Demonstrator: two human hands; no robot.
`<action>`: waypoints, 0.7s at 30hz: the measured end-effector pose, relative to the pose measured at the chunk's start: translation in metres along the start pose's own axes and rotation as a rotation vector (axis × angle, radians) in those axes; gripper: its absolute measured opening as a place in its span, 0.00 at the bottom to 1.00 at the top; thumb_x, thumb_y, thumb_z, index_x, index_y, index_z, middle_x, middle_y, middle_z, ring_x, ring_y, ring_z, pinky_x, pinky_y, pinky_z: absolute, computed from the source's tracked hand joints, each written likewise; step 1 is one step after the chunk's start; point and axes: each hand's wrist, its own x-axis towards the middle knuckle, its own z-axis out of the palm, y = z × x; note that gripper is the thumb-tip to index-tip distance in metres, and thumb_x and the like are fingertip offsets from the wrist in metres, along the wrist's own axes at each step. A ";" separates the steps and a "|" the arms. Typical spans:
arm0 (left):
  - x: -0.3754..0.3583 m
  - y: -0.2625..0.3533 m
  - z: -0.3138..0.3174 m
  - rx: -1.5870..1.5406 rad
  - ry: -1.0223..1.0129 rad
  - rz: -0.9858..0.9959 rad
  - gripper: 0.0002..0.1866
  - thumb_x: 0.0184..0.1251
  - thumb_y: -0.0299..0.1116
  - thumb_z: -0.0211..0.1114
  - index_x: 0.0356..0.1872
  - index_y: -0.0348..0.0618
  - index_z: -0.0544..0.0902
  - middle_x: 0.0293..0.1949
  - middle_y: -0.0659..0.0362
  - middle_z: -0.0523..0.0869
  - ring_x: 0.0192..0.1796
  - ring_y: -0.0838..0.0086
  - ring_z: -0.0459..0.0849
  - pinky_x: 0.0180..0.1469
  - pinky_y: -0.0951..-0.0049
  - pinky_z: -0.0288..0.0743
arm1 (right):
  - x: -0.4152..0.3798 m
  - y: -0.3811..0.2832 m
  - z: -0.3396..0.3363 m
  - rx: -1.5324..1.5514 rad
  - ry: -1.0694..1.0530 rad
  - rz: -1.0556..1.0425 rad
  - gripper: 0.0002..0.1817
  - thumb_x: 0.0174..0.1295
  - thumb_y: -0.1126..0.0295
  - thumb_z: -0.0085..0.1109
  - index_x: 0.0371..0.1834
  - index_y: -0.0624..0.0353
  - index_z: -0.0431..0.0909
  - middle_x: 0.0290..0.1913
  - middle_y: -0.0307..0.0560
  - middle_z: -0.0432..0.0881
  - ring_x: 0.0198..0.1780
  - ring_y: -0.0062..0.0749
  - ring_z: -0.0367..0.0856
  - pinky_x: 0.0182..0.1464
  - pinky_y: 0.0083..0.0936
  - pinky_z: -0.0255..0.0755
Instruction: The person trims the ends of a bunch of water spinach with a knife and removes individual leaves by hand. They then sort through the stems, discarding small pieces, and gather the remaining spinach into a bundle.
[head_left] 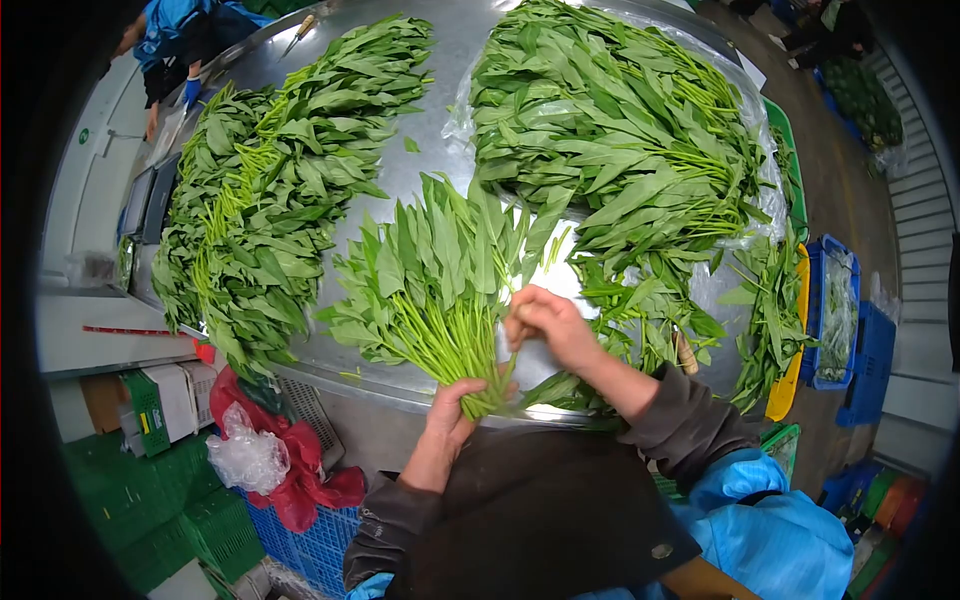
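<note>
My left hand (452,412) grips the stem end of a bunch of leafy greens (430,285) that fans out over the steel table (440,80). My right hand (545,325) is closed on a stalk at the right side of that bunch, just above the left hand. A large heap of the same greens (620,130) lies on clear plastic at the far right of the table. Another long heap of greens (270,170) lies along the left side.
Green crates (165,510), a blue crate (320,545) and red and clear plastic bags (275,455) sit below the table at left. Blue and yellow crates (835,320) stand at right. Another person in blue (175,40) stands at the far left end.
</note>
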 end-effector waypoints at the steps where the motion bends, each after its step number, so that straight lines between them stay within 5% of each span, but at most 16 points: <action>1: 0.000 -0.001 -0.001 -0.003 0.002 -0.003 0.28 0.52 0.25 0.60 0.58 0.31 0.70 0.51 0.44 0.80 0.49 0.48 0.82 0.57 0.50 0.76 | -0.003 -0.016 -0.006 0.019 -0.015 -0.011 0.07 0.67 0.69 0.47 0.40 0.59 0.73 0.27 0.42 0.78 0.29 0.27 0.79 0.33 0.22 0.72; 2: 0.000 -0.001 -0.002 -0.019 0.006 -0.015 0.28 0.51 0.25 0.60 0.58 0.30 0.69 0.51 0.43 0.80 0.50 0.47 0.82 0.59 0.49 0.74 | -0.005 -0.033 -0.017 -0.139 -0.052 0.062 0.09 0.64 0.66 0.51 0.37 0.60 0.77 0.25 0.44 0.81 0.27 0.29 0.81 0.32 0.25 0.73; 4: 0.000 0.000 0.001 -0.035 0.007 -0.026 0.29 0.51 0.25 0.60 0.59 0.30 0.69 0.52 0.42 0.80 0.52 0.45 0.81 0.61 0.48 0.72 | -0.008 -0.051 -0.024 -1.328 -0.090 -0.029 0.11 0.61 0.63 0.57 0.33 0.59 0.81 0.24 0.46 0.83 0.26 0.34 0.82 0.32 0.28 0.74; 7: 0.001 0.002 0.007 -0.015 -0.020 -0.044 0.30 0.51 0.25 0.59 0.59 0.29 0.68 0.52 0.41 0.79 0.54 0.45 0.79 0.63 0.48 0.70 | -0.010 -0.042 -0.007 -1.498 0.007 -0.067 0.11 0.57 0.60 0.62 0.31 0.56 0.84 0.26 0.46 0.84 0.26 0.36 0.83 0.33 0.29 0.75; 11: 0.007 -0.006 -0.014 0.001 -0.003 0.007 0.29 0.50 0.27 0.59 0.58 0.28 0.70 0.51 0.42 0.80 0.52 0.47 0.80 0.60 0.50 0.72 | -0.010 -0.015 0.019 -1.223 -0.117 0.081 0.13 0.54 0.59 0.67 0.30 0.59 0.83 0.25 0.47 0.85 0.24 0.33 0.83 0.31 0.28 0.75; 13: 0.010 -0.008 -0.022 0.011 0.009 0.012 0.29 0.50 0.27 0.60 0.57 0.29 0.71 0.50 0.43 0.80 0.52 0.48 0.81 0.60 0.51 0.73 | -0.005 0.011 0.008 -0.792 -0.102 0.151 0.12 0.54 0.64 0.69 0.29 0.63 0.81 0.23 0.47 0.84 0.23 0.27 0.82 0.29 0.26 0.75; 16: 0.010 -0.010 -0.025 0.015 0.003 0.010 0.28 0.49 0.27 0.60 0.56 0.29 0.72 0.49 0.44 0.81 0.50 0.50 0.81 0.58 0.52 0.74 | -0.006 0.014 -0.001 -0.643 -0.077 0.216 0.13 0.57 0.67 0.66 0.27 0.68 0.78 0.21 0.47 0.82 0.20 0.30 0.84 0.23 0.22 0.76; 21: 0.009 -0.008 -0.015 0.004 -0.007 0.015 0.27 0.49 0.27 0.60 0.55 0.29 0.73 0.47 0.45 0.82 0.51 0.50 0.81 0.57 0.54 0.75 | -0.003 0.007 0.004 -0.813 -0.074 0.184 0.10 0.57 0.71 0.61 0.26 0.68 0.78 0.21 0.50 0.82 0.22 0.32 0.85 0.25 0.25 0.77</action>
